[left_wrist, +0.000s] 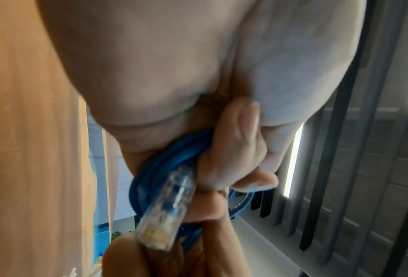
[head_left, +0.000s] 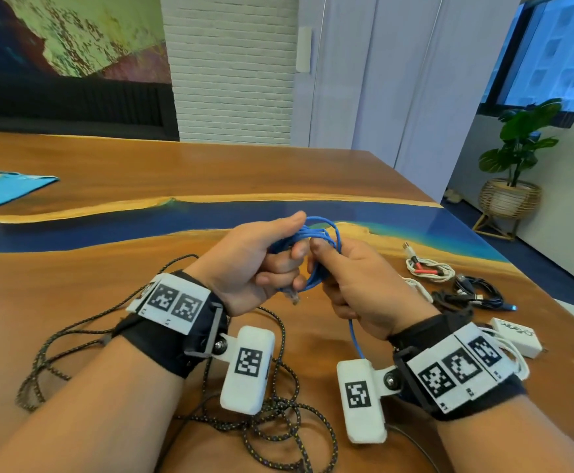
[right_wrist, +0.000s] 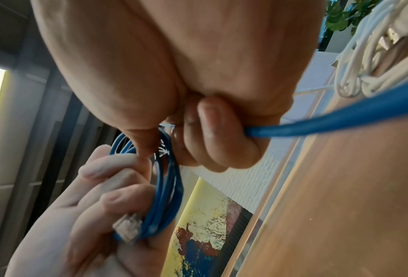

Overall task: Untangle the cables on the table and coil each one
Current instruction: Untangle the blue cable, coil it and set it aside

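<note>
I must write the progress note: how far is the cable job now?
Done: white cable and black cable lie bundled on the table. In hand: left hand and right hand hold the blue cable, mostly looped, tail loose. Left: the braided cable, sprawled uncoiled.

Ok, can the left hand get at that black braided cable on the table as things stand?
Probably not yet. The left hand grips the blue cable coil together with the right hand. The black braided cable lies loose beneath both wrists, unobstructed, so it looks reachable once the coil is set down.
</note>
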